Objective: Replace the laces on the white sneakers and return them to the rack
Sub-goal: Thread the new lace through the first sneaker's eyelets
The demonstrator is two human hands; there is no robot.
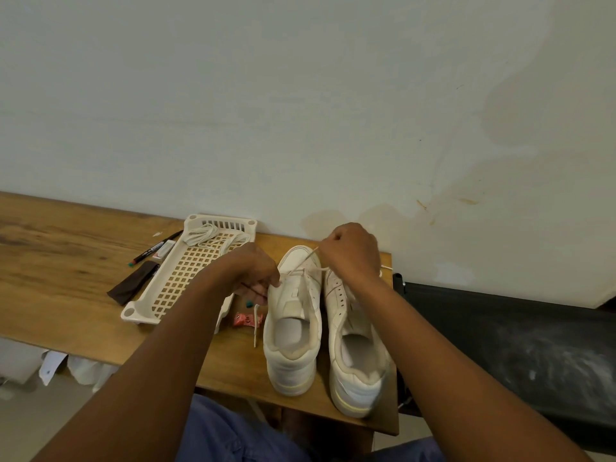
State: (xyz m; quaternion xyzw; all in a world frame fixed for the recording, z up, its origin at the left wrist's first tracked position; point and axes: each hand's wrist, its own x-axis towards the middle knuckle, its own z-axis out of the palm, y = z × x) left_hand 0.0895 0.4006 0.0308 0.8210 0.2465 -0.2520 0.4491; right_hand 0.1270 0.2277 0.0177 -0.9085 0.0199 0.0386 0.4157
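Knees: blue trousers (226, 438) at the frame's bottom, under the counter (66, 261) edge.
Rack: cream rack (173, 281) lying left, spare laces (203, 235) at its far end.
Left hand: left hand (253, 271) pinching the lace (301, 270) at the left sneaker (293, 328) eyelets.
Sneaker axis: heels toward us, toes at the wall, long axis running away.
Right hand: right hand (353, 255) pinching the other lace end, raised above the toe.
Right sneaker: right sneaker (356, 345) touching alongside, unlaced.
Nearer hand: left, I'd judge.

The right hand (350, 258) hides the right sneaker's (356, 341) toe.
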